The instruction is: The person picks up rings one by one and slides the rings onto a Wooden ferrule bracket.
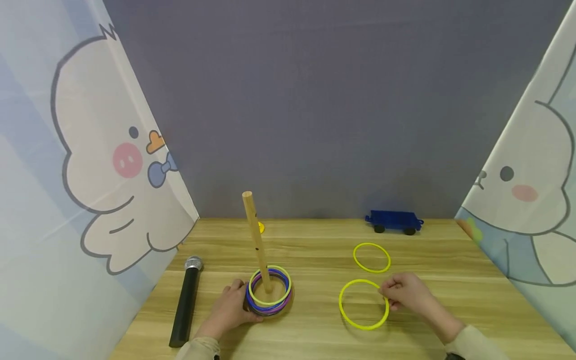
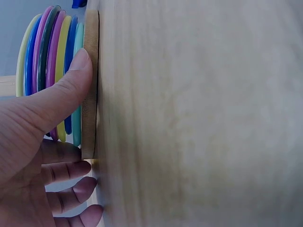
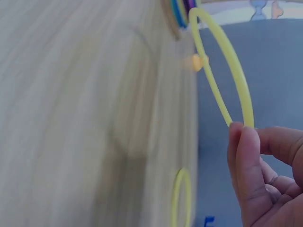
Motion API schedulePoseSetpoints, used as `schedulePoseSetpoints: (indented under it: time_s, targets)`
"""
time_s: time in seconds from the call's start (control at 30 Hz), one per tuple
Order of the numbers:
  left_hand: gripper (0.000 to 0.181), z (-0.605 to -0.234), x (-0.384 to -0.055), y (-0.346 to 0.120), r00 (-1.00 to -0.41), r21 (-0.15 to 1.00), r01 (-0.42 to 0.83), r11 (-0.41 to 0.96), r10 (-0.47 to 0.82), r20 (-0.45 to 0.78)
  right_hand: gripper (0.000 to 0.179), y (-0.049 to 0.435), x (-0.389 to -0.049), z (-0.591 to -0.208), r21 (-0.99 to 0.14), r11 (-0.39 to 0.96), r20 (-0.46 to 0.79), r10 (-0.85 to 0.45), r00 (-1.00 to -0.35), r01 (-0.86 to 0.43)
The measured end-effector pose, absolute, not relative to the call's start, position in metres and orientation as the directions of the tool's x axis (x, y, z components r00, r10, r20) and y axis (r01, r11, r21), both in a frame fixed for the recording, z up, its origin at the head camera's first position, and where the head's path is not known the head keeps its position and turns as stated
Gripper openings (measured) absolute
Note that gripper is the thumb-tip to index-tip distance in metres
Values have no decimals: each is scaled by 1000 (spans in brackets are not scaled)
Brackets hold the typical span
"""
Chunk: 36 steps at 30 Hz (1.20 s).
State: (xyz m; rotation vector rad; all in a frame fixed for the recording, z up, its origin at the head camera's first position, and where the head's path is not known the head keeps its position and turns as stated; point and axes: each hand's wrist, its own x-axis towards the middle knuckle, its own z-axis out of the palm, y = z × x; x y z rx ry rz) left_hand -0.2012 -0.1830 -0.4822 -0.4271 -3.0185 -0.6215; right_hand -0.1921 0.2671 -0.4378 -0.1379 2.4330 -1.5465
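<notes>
My right hand (image 1: 405, 290) pinches the near edge of a yellow ring (image 3: 232, 56) between thumb and fingertips. In the right wrist view the ring is raised over the table, its shadow lying below. At the left, my left hand (image 1: 231, 307) holds the side of a ring-toss stand's round wooden base (image 2: 90, 123), thumb at its edge and fingers spread beneath the thumb in the left wrist view. The stand's tall wooden peg (image 1: 255, 235) rises through a stack of coloured rings (image 2: 59, 47), a pale yellow one on top.
A second yellow ring (image 1: 375, 271) lies flat behind the held one. Farther back stands a blue toy wagon (image 1: 393, 220) with black wheels. A black microphone (image 1: 185, 305) lies left of my left hand. Behind the peg is a small yellow object (image 1: 261, 227), partly hidden. Fabric walls enclose the table.
</notes>
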Motion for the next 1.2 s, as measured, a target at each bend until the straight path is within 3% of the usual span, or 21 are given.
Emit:
schedulePoseSetpoints:
  time_s: [0.57, 1.2]
  targets:
    - [97, -483, -202, -181, -963, 375, 268, 887, 255, 84, 30, 200, -203, -389, -972, 236, -64, -225, -972, 9]
    - [98, -482, -200, -181, -966, 383, 258, 887, 247, 78, 26, 132, -211, -313, -990, 89, 83, -261, -962, -110]
